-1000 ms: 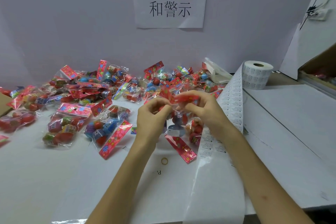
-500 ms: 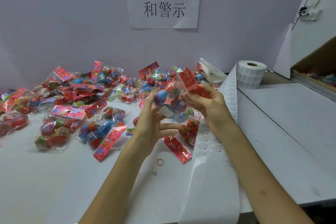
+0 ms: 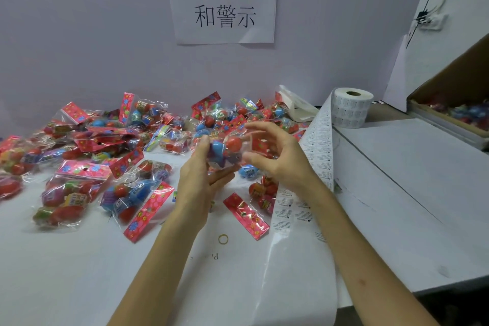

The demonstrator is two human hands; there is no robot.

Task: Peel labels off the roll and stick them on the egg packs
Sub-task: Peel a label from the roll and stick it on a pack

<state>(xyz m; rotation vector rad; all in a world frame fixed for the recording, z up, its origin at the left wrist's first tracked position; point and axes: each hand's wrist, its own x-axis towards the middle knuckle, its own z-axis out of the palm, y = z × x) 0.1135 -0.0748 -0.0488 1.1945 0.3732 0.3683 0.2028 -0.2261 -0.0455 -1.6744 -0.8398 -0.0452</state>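
My left hand (image 3: 198,177) grips a clear egg pack (image 3: 225,152) from below and from the left; blue and red eggs show inside it. My right hand (image 3: 280,159) is cupped loosely at the pack's red header end, fingers spread above and thumb touching the plastic. The white label roll (image 3: 352,108) stands at the back right. Its strip of printed labels (image 3: 318,145) runs down past my right wrist, and the bare liner (image 3: 299,286) hangs over the table's front edge. A heap of egg packs (image 3: 105,140) covers the table's left and back.
Another pack with a red header (image 3: 246,216) lies under my hands, beside a small yellow rubber band (image 3: 223,239). A raised white board (image 3: 397,180) fills the right side, with an open cardboard box (image 3: 449,103) holding more packs behind it. A paper sign (image 3: 225,0) hangs on the wall.
Both hands pinched the pack's red header a second ago. The pack was then turned over; now my left hand carries it and my right fingers have spread apart.
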